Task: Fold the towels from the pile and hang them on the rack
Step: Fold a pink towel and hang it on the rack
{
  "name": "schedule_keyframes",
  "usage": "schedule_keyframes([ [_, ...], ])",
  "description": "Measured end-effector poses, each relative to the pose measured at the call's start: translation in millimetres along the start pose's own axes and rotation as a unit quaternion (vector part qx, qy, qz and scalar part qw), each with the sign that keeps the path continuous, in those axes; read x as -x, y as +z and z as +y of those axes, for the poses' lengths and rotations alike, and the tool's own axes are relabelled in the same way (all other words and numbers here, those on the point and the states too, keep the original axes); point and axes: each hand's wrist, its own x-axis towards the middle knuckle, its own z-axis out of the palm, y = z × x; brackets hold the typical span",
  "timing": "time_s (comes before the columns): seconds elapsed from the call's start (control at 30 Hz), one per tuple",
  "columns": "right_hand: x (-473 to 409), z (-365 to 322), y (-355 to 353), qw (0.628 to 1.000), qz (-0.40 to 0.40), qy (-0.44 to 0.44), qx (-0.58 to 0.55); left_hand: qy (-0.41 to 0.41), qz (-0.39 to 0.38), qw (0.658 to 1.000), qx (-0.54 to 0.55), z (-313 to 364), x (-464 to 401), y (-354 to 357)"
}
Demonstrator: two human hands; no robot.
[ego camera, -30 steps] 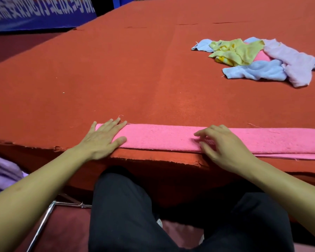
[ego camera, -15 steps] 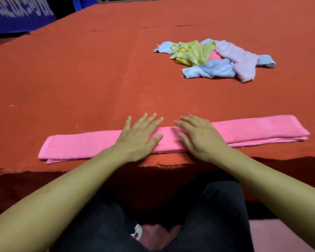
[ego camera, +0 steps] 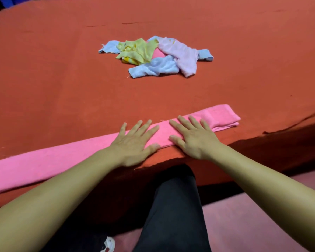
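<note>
While both of my hands press flat with straight fingers, left hand [ego camera: 135, 142] and right hand [ego camera: 193, 139] rest side by side on one pink towel [ego camera: 62, 159], folded into a long strip along the red table's [ego camera: 62, 88] near edge. Farther back, one pile of towels [ego camera: 156, 55] lies loose: blue, yellow, pale pink.

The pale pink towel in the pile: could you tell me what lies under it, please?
Under the pale pink towel a blue towel shows at right, another blue one in front, and a bright pink patch. How far they extend beneath is covered.
</note>
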Motion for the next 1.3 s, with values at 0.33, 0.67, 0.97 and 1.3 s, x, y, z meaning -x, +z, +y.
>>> schedule_keyframes([
  [0.33,-31.8,70.0,-20.6,0.996,0.057,0.062,0.005,0.062,0.042,0.997,0.026,48.6,-51.3,-39.5],
  [0.67,-30.1,94.8,-15.3,0.996,0.028,0.076,-0.04,0.065,-0.025,0.998,-0.002,51.4,-69.6,-22.7],
  [0.97,-43.0,147.7,-53.2,0.987,0.033,0.086,-0.131,0.112,0.238,0.949,0.173,92.1,-88.3,-37.5],
  [1.3,-45.7,165.5,-65.1,0.965,0.083,0.038,-0.245,0.012,0.185,0.878,0.441,152.0,-136.6,-53.2],
])
